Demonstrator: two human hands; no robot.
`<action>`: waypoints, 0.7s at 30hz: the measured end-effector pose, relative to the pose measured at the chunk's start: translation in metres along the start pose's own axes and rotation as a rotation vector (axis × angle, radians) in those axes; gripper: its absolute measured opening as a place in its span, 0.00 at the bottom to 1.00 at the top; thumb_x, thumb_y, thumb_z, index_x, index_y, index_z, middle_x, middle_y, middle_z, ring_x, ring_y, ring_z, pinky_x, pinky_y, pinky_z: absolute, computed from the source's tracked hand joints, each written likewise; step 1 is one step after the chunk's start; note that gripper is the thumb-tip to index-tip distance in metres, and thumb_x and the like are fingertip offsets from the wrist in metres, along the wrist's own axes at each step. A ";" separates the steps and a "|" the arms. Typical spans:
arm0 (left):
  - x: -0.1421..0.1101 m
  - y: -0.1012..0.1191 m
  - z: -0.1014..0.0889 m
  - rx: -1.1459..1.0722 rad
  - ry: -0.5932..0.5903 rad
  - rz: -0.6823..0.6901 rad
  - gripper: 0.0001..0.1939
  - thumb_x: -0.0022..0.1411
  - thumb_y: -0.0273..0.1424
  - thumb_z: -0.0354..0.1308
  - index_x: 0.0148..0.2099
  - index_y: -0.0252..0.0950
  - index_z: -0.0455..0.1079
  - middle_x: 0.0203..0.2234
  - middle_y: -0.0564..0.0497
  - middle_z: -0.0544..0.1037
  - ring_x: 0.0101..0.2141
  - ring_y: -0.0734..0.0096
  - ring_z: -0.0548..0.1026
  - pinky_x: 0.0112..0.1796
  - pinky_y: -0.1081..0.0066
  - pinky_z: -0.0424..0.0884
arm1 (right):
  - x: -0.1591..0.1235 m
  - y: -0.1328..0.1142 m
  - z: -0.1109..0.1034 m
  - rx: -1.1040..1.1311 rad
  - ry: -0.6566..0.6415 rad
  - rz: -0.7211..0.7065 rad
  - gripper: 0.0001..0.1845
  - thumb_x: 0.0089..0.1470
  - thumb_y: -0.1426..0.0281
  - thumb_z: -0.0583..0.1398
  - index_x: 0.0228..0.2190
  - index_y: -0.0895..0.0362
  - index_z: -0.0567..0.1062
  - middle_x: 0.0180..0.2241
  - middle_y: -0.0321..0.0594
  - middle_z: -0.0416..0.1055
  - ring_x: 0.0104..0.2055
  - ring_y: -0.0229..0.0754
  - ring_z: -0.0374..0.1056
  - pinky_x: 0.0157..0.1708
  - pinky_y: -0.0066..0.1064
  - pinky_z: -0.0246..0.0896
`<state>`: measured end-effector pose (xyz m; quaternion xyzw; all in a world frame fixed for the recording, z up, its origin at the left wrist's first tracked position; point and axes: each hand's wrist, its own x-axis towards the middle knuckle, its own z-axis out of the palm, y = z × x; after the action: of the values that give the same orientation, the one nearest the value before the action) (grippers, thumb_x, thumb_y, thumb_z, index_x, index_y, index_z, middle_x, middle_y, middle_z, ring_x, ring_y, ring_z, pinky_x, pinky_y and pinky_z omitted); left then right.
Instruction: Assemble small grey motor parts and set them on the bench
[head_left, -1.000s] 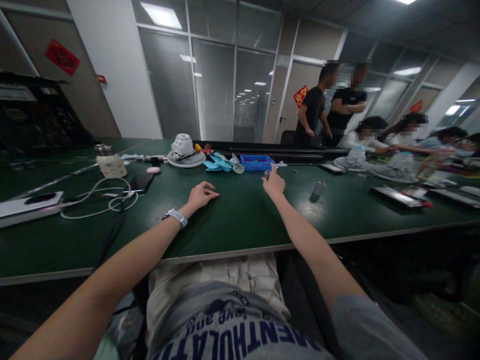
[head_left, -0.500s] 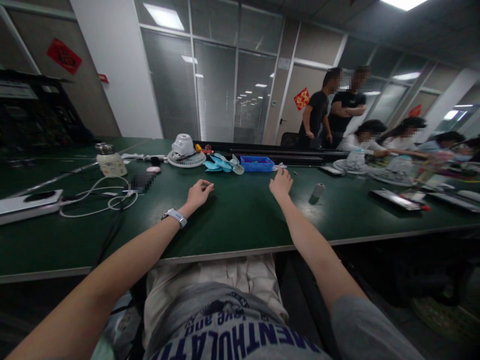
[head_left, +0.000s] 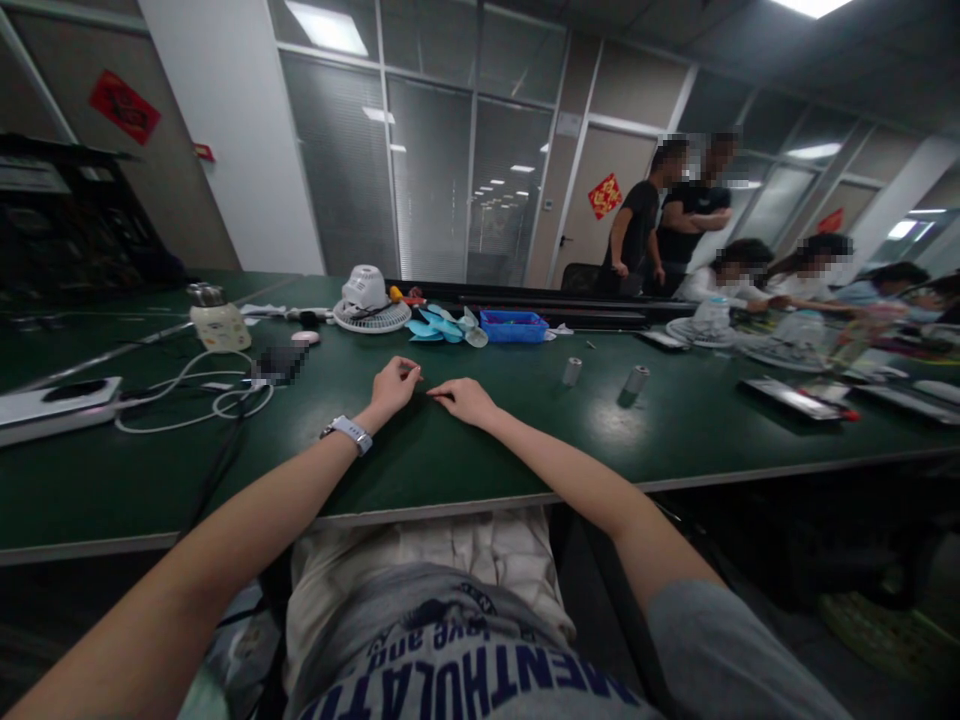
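Observation:
My left hand (head_left: 395,387), with a pale watch on its wrist, rests over the green table with thumb and fingertips pinched together. Whatever is between those fingertips is too small to make out. Close beside it, a small gap away, my right hand (head_left: 466,402) points left with its fingers drawn together; I cannot make out what they hold, if anything. To the right of my hands, a small metallic cylinder (head_left: 572,372) stands upright on the table. A second similar cylinder (head_left: 636,384) is a little farther right.
Along the back lie a white fan part (head_left: 365,300), light-blue fan blades (head_left: 439,325) and a blue basket (head_left: 514,327). At left are a bottle (head_left: 217,318), a white cable (head_left: 161,428) and a flat white device (head_left: 60,408). Other people sit and stand at the right.
My right hand has moved left from near the blue basket to beside my left hand. A metallic cylinder now stands in view near where it was. My left hand has barely moved.

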<state>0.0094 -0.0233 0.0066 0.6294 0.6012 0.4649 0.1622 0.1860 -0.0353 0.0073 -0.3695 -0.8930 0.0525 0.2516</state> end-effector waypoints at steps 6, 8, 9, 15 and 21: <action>0.000 0.000 -0.001 -0.013 0.023 0.008 0.06 0.59 0.36 0.56 0.37 0.40 0.67 0.30 0.48 0.82 0.33 0.62 0.79 0.37 0.66 0.70 | -0.005 0.030 -0.045 -0.162 0.212 0.181 0.19 0.60 0.77 0.54 0.46 0.50 0.79 0.46 0.37 0.77 0.48 0.43 0.72 0.52 0.35 0.63; 0.001 -0.001 0.000 -0.026 0.018 0.006 0.06 0.58 0.36 0.56 0.37 0.40 0.67 0.29 0.49 0.82 0.33 0.62 0.79 0.36 0.66 0.71 | -0.015 0.053 -0.071 -0.248 0.378 0.318 0.19 0.61 0.76 0.52 0.47 0.52 0.78 0.47 0.41 0.76 0.48 0.45 0.72 0.52 0.36 0.61; 0.001 -0.001 0.000 -0.031 0.016 0.006 0.06 0.58 0.36 0.56 0.37 0.40 0.67 0.29 0.49 0.82 0.33 0.62 0.79 0.36 0.66 0.71 | -0.023 0.065 -0.085 -0.289 0.448 0.398 0.19 0.62 0.76 0.52 0.47 0.53 0.78 0.47 0.42 0.76 0.48 0.45 0.71 0.52 0.36 0.61; 0.002 -0.002 0.000 -0.031 -0.012 -0.018 0.07 0.59 0.37 0.56 0.38 0.41 0.67 0.30 0.49 0.82 0.31 0.62 0.79 0.35 0.66 0.70 | -0.070 0.132 -0.130 -0.411 0.584 0.797 0.16 0.61 0.73 0.55 0.47 0.54 0.77 0.44 0.45 0.77 0.47 0.45 0.71 0.49 0.34 0.61; 0.002 -0.004 0.000 -0.014 -0.037 -0.007 0.08 0.60 0.38 0.55 0.40 0.40 0.67 0.31 0.49 0.82 0.33 0.61 0.79 0.37 0.65 0.70 | -0.077 0.148 -0.124 -0.375 0.554 0.913 0.13 0.58 0.72 0.59 0.43 0.50 0.79 0.41 0.42 0.77 0.44 0.45 0.71 0.44 0.34 0.62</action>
<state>0.0071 -0.0208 0.0042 0.6347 0.5971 0.4567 0.1792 0.3863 0.0068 0.0421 -0.7565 -0.5374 -0.1022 0.3584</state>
